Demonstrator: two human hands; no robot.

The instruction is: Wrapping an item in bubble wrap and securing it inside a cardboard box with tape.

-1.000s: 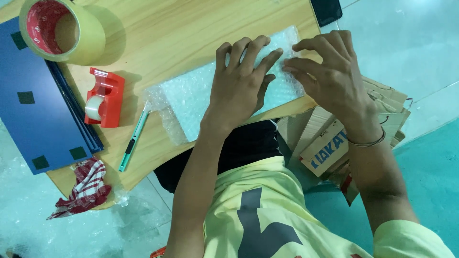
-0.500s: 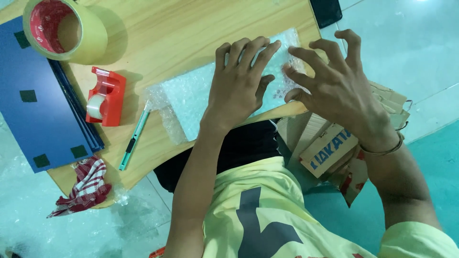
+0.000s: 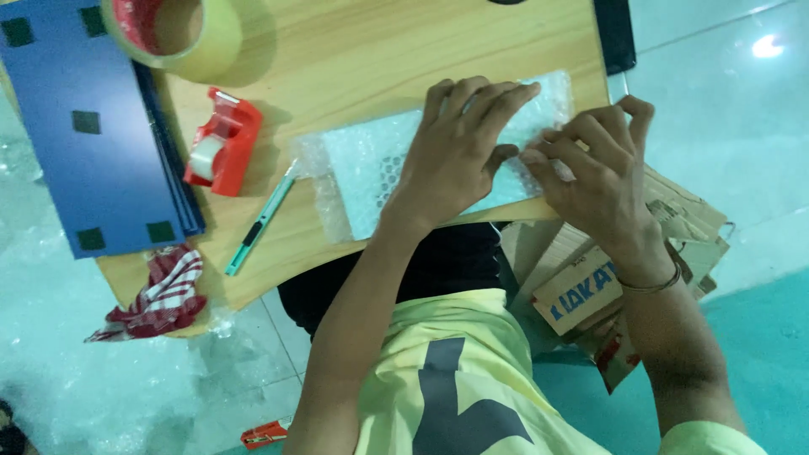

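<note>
Wooden table [image 3: 354,67] bearing a large roll of tan packing tape [image 3: 173,29], a red tape dispenser [image 3: 221,143], a teal utility knife [image 3: 259,221], blue panels [image 3: 93,126] with dark square pads. Red-and-white striped cloth [image 3: 160,295] at the table's edge; flattened cardboard boxes [image 3: 607,278] on the floor.

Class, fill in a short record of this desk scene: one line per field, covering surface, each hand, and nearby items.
Surface: light wooden table
Left hand: pressed flat on a clear bubble-wrap parcel
Right hand: fingers at the parcel's end
Nearby: red tape dispenser, teal utility knife, tan tape roll, blue flat panels, red striped cloth
</note>
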